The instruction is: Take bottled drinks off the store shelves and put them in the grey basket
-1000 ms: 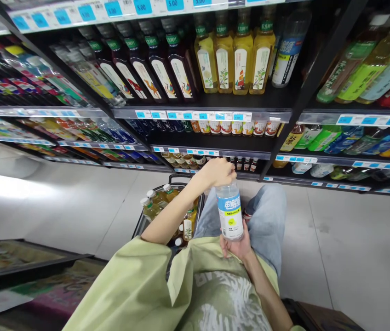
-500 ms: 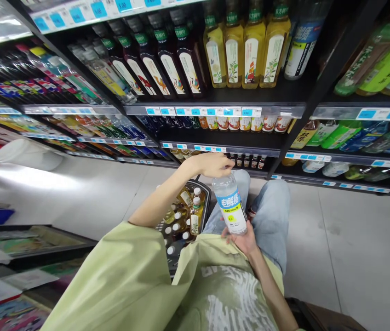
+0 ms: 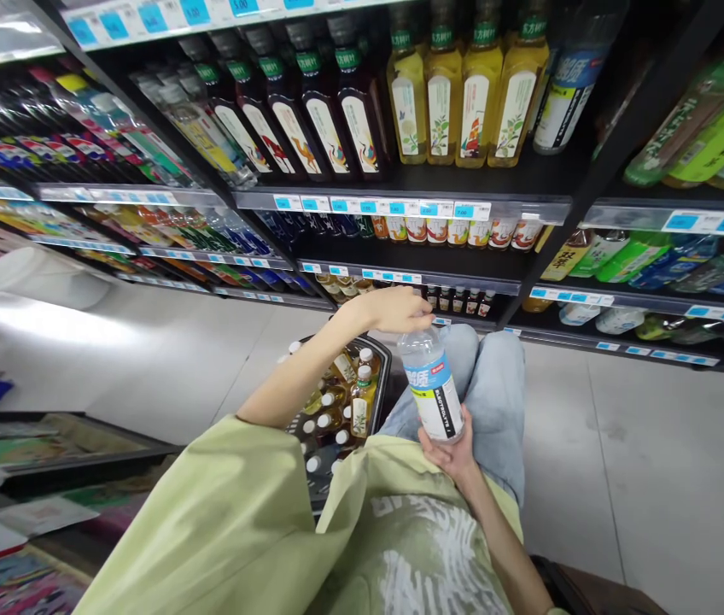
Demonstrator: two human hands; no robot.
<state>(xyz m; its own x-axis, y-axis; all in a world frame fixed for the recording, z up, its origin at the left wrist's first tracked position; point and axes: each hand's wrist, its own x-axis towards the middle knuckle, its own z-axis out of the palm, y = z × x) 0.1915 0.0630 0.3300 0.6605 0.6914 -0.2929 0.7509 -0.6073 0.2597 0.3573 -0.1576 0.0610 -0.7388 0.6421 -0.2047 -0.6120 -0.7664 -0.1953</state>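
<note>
A clear plastic drink bottle [image 3: 435, 397] with a blue, white and yellow-green label stands slightly tilted above my lap. My left hand [image 3: 397, 309] is closed over its top, and the fingers hide the cap. Underneath, my right hand [image 3: 455, 448] cups the base with its fingers wrapped round it. To the left of my knees, a black shopping basket [image 3: 386, 376] holds several bottles of amber and clear drinks, many with white caps. My left forearm covers part of this basket.
Dark drink shelves [image 3: 413, 184] run across in front of me, carrying many bottles and blue price tags. A similar blue-labelled bottle [image 3: 563, 98] stands on the shelf. A white tub [image 3: 45, 278] sits on the floor at left, and display racks [image 3: 22, 512] at lower left.
The bottle has turned in my hands, bringing the black "ELECTROLYTE" strip of its label toward the front. My right hand has shifted its hold at the base. My left hand stays on top.
</note>
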